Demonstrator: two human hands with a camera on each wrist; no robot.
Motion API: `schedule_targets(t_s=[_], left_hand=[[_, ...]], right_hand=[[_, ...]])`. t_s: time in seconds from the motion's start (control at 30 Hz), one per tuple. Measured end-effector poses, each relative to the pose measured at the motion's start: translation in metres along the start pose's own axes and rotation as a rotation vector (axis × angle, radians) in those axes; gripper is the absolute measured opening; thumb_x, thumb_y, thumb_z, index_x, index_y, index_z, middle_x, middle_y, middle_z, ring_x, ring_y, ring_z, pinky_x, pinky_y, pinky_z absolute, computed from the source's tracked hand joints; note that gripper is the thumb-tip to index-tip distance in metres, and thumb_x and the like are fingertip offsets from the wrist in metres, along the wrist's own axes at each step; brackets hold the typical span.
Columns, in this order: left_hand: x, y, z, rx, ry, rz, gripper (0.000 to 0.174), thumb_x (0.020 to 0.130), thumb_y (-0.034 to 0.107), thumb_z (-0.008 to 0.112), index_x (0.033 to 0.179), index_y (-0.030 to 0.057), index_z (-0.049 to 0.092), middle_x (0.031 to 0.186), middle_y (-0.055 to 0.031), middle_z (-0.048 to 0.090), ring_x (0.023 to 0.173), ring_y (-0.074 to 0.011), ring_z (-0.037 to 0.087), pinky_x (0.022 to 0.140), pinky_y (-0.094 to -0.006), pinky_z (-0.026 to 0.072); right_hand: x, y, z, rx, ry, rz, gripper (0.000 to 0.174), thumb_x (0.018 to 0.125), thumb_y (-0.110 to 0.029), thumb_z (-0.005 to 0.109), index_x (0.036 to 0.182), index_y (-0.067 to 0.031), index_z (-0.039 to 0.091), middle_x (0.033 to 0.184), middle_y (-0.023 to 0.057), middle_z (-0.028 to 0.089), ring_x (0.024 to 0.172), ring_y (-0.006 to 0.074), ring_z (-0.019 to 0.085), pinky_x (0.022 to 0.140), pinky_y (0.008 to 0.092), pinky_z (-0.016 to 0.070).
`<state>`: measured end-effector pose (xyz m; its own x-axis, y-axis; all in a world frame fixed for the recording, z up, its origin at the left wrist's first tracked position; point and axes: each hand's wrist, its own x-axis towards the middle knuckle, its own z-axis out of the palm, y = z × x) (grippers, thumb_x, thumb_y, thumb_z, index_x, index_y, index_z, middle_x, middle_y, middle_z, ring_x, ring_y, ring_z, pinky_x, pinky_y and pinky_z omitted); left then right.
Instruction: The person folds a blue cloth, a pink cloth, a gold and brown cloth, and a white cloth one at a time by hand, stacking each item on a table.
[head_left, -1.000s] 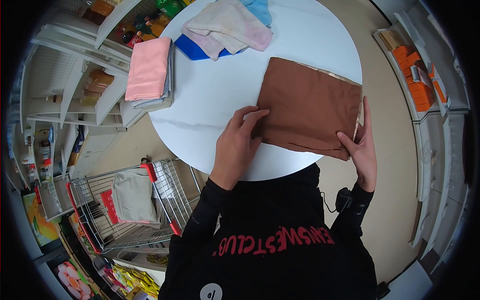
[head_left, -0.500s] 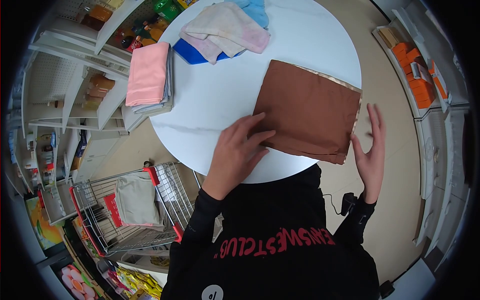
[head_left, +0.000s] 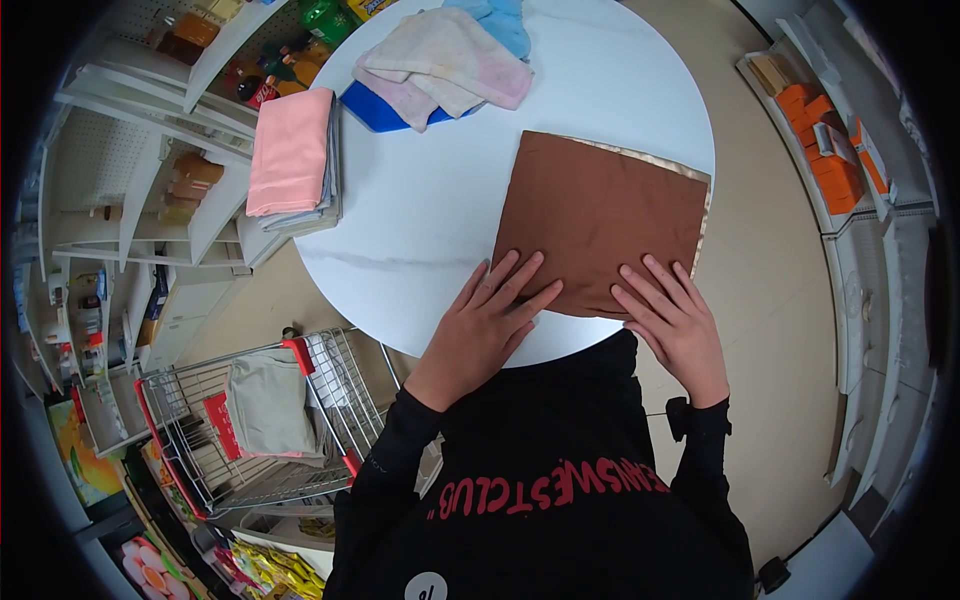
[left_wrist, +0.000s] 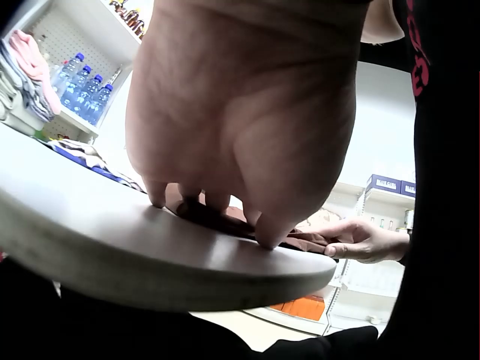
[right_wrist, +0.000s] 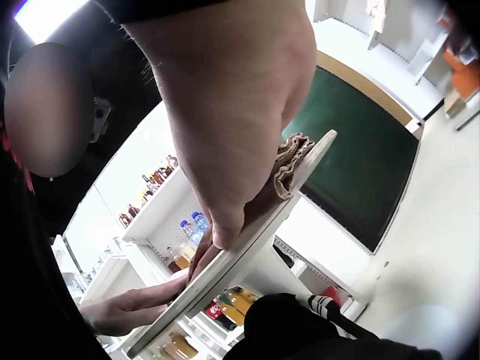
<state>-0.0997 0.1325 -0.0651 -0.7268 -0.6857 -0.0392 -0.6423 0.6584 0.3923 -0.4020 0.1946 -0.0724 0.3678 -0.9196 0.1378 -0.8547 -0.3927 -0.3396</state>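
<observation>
A folded brown cloth (head_left: 600,215) lies on the round white table (head_left: 410,210), with a pale shiny border showing along its far and right edges. My left hand (head_left: 478,330) rests on its near left corner, fingers spread and fairly straight. At the near right part of the cloth, my right hand (head_left: 678,330) lies with extended fingers on top and the thumb by the near edge. In the right wrist view the folded layers of the brown cloth (right_wrist: 289,169) show beyond the right hand.
A stack topped by a pink folded cloth (head_left: 290,150) sits at the table's left edge. Crumpled pale towels (head_left: 450,60) lie over a blue item (head_left: 385,112) at the back. A shopping cart (head_left: 325,395) holding folded cloths stands left; shelves (head_left: 810,150) line the right.
The right hand has let go of the cloth's right edge, lifted away, then come down onto its near right part. The left hand has settled on the near left corner. The cloth lies slightly nearer.
</observation>
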Motion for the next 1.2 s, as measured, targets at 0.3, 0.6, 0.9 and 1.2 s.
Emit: schedule_targets(t_s=[0.3,0.6,0.9,1.2], left_hand=[[-0.037,0.018,0.006,0.069,0.01,-0.104,0.067,0.097,0.019,0.074,0.16,0.0298,0.051,0.169,-0.0018,0.042,0.154,-0.0271,0.042,0.126,-0.0501,0.0367],[-0.059,0.011,-0.04,-0.297,-0.13,-0.061,0.079,0.084,0.029,0.087,0.157,0.0242,0.055,0.165,0.0003,0.048,0.153,-0.0244,0.043,0.125,-0.0481,0.0356],[-0.04,-0.028,-0.014,-0.237,-0.012,0.02,0.078,0.077,0.018,0.087,0.151,0.0179,0.062,0.155,-0.0008,0.06,0.142,-0.0246,0.056,0.121,-0.0439,0.0392],[-0.04,-0.035,-0.017,-0.297,0.05,-0.079,0.068,0.078,-0.005,0.073,0.142,0.017,0.069,0.14,-0.0014,0.071,0.131,-0.0235,0.064,0.116,-0.0383,0.0427]], right_hand=[[-0.004,0.008,-0.004,-0.119,0.001,-0.062,0.054,0.085,-0.009,0.075,0.137,-0.0202,0.073,0.15,0.0003,0.066,0.142,0.0296,0.058,0.12,0.0506,0.0474],[-0.002,0.0,-0.008,0.214,0.111,-0.106,0.049,0.074,0.004,0.068,0.119,-0.0097,0.079,0.123,0.0073,0.077,0.124,0.0324,0.071,0.109,0.0481,0.0563],[0.003,0.013,-0.01,0.527,0.217,0.029,0.042,0.069,0.006,0.07,0.108,-0.0067,0.079,0.105,0.0087,0.08,0.095,0.0288,0.076,0.085,0.0382,0.0608],[0.008,0.02,-0.004,0.67,0.241,0.123,0.033,0.071,0.008,0.071,0.101,-0.0036,0.077,0.106,0.011,0.08,0.101,0.0296,0.076,0.089,0.0378,0.059]])
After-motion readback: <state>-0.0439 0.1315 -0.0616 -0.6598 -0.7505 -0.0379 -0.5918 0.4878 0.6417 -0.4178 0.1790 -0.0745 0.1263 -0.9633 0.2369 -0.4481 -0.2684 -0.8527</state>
